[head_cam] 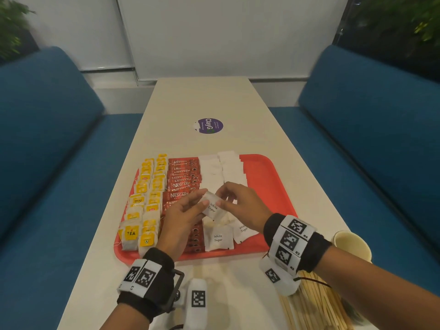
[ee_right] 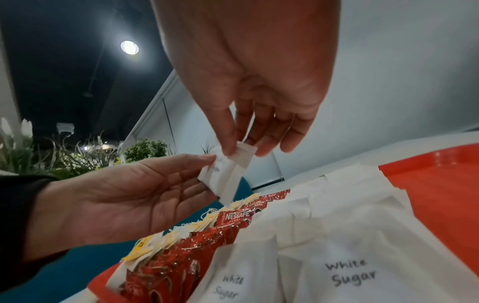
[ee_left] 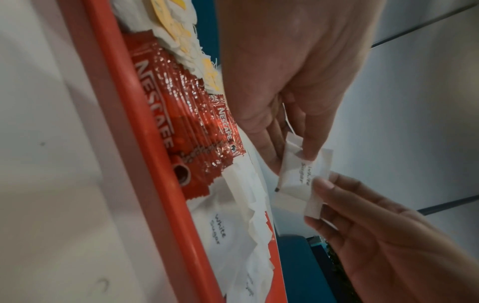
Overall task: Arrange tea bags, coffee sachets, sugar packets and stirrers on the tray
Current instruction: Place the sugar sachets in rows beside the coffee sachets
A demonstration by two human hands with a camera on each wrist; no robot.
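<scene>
A red tray (head_cam: 266, 182) holds yellow tea bags (head_cam: 147, 198) on its left, red Nescafe coffee sachets (head_cam: 183, 182) in the middle and white sugar packets (head_cam: 221, 167) to their right. Above the tray's near half, both hands hold one white sugar packet (head_cam: 211, 208). My left hand (head_cam: 202, 198) pinches its left end (ee_left: 298, 178) between thumb and fingers. My right hand (head_cam: 223, 200) pinches the other end (ee_right: 225, 174). Wooden stirrers (head_cam: 316, 303) lie loose on the table at the near right, off the tray.
A paper cup (head_cam: 352, 244) stands at the table's right edge, just right of my right wrist. A purple round sticker (head_cam: 210, 126) marks the cream table beyond the tray. Blue benches (head_cam: 47, 139) flank the table. The tray's right part is bare.
</scene>
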